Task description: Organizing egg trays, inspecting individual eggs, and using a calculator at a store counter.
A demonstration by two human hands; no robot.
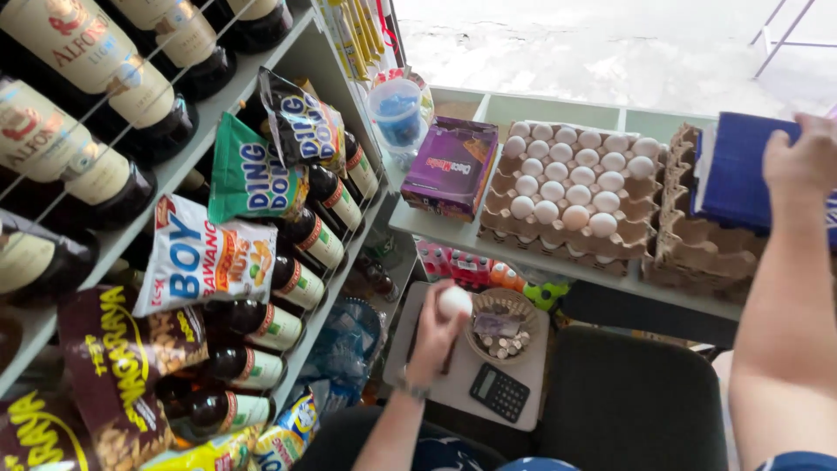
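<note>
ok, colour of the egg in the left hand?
White. The egg sits in the left hand, clearest in the head view.

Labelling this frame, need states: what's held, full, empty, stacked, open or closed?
Left hand: grip closed around a white egg.
Right hand: raised, resting on a blue flat box.
Grey cardboard egg tray: part full, front row of cups empty.
Stack of empty cardboard trays: no eggs visible.
Round woven basket: holds coins and a banknote.
Black pocket calculator: lying flat, untouched.
Purple snack box: closed.
</note>
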